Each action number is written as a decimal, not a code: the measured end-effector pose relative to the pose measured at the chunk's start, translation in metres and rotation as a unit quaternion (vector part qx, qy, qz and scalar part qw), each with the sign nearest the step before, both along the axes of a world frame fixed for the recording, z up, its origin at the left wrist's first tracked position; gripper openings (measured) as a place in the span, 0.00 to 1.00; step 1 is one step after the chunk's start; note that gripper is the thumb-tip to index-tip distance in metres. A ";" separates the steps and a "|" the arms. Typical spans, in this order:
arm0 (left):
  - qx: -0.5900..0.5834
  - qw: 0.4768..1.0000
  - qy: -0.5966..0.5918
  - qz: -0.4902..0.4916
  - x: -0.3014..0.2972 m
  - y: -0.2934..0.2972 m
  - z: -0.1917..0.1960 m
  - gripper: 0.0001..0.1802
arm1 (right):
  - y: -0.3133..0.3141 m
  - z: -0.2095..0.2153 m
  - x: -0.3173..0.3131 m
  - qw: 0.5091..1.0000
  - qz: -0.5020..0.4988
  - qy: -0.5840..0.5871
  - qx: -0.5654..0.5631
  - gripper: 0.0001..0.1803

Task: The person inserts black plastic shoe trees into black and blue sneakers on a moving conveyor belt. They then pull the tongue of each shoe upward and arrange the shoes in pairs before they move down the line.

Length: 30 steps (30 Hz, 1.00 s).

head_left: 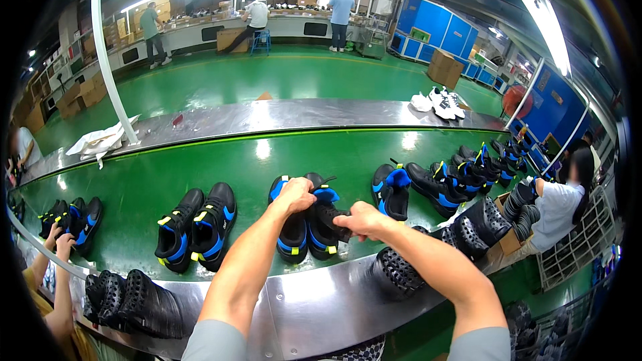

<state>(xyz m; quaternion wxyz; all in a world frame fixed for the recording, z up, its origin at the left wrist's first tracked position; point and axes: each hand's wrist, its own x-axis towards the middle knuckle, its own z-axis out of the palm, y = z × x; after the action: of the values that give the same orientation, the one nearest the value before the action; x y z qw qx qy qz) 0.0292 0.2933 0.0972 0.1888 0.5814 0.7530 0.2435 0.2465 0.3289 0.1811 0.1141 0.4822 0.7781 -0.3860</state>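
Head view: my left hand (295,195) is closed over the collar of the left shoe in a black high-top pair with blue and yellow trim (309,224), my right hand (359,220) pinching the right shoe's tongue — both on the green conveyor belt (254,160). I judge this pair mid-handling; the black perforated insoles (137,304) stacked on the steel counter (314,307) look unused.

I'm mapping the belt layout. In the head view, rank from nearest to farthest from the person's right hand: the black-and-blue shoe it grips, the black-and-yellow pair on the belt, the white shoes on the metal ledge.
1. Black-and-blue shoe: in the right hand.
2. Black-and-yellow pair: left, on the green belt.
3. White shoes: far right, on the metal ledge.
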 end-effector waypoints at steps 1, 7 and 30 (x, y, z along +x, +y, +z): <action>0.006 1.000 -0.008 -0.011 0.004 0.005 -0.002 0.12 | 0.007 -0.025 -0.009 0.996 0.045 -0.023 0.078 0.29; 0.057 0.998 0.026 -0.003 -0.004 0.009 -0.020 0.10 | -0.018 -0.092 -0.071 0.896 0.160 -0.087 0.406 0.12; 0.143 0.984 0.103 0.016 0.011 -0.018 -0.018 0.23 | -0.073 -0.021 -0.050 0.913 -0.102 0.188 0.347 0.13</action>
<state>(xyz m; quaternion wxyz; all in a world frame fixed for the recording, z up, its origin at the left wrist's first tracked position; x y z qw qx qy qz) 0.0399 0.2757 0.0792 0.0217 0.6120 0.7353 0.2903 0.1966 0.2557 0.1602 -0.2492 0.4862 0.8170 -0.1846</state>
